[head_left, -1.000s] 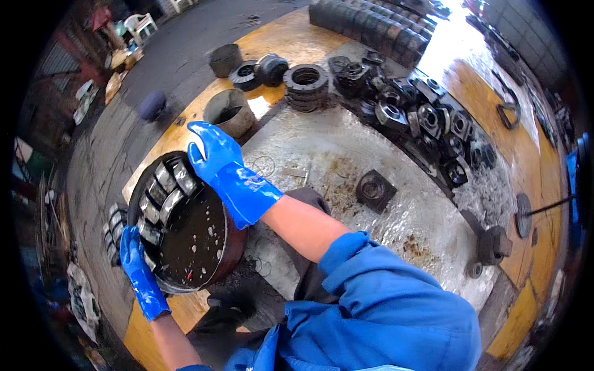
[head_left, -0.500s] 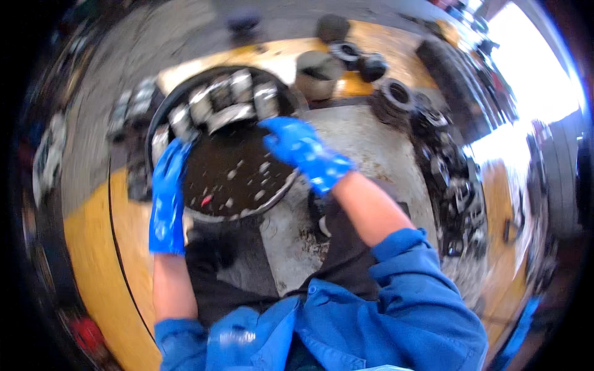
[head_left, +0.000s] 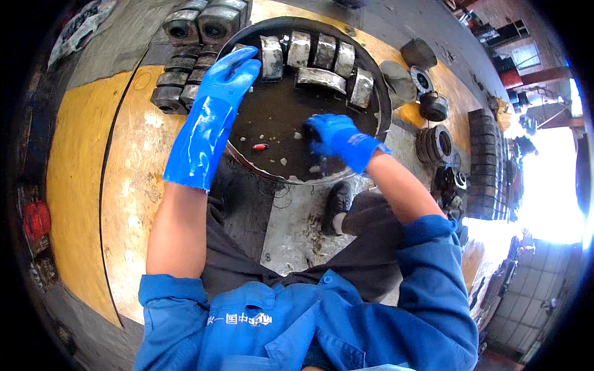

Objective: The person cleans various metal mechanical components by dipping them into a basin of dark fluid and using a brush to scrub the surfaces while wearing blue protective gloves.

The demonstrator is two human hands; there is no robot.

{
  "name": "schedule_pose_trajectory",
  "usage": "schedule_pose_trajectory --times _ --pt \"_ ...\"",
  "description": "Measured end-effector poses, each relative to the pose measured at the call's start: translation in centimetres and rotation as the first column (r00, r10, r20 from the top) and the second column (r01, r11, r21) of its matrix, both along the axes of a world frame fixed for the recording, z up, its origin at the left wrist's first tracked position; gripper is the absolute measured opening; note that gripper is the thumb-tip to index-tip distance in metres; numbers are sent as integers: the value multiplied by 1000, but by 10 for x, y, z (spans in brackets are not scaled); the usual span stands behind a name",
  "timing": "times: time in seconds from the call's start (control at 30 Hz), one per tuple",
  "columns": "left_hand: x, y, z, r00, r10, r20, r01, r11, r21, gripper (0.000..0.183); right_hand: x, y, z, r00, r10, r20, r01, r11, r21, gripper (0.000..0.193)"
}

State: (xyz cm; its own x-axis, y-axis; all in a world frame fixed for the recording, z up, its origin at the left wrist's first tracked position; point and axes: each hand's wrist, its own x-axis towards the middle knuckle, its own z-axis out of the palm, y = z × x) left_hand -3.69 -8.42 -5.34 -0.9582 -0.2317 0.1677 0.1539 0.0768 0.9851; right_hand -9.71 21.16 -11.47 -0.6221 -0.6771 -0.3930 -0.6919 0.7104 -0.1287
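Observation:
A round dark pan (head_left: 385, 93) holds dark liquid with pale flecks floating on it. Several curved metal blocks (head_left: 299, 49) line its far side, and another block lies crosswise (head_left: 320, 80) in front of them. My left hand (head_left: 230, 73), in a long blue glove, is over the pan's left rim beside the leftmost blocks, fingers stretched out. My right hand (head_left: 339, 135), also gloved, is low over the liquid at the pan's right middle. Its fingers curl in around something dark that I cannot make out. A small red piece (head_left: 260, 147) floats between the hands.
Stacked metal blocks (head_left: 179, 77) stand left of the pan on yellowish boards. To the right are a grey bucket-like container (head_left: 396, 80), metal rings (head_left: 435, 143) and a long dark ribbed stack (head_left: 486, 164). My shoe (head_left: 337, 201) is close to the pan's near edge.
The view has shifted, so the pan appears farther right and higher. My right hand has moved from the pan's right side down over the near liquid; my left stays by the left rim.

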Motion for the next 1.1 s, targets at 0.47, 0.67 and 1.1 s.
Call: schedule_pose_trajectory --times 0.47,0.67,1.1 --pt "-13 1 -17 994 -15 108 1 991 135 46 38 -83 -66 996 63 65 -61 998 -34 21" --pt "-19 6 -29 982 -128 137 103 980 173 50 35 -24 -31 991 -135 -3 134 988 72 34" --pt "5 38 -56 966 -101 240 239 711 -662 82 84 29 0 976 -196 92 215 930 -300 34"
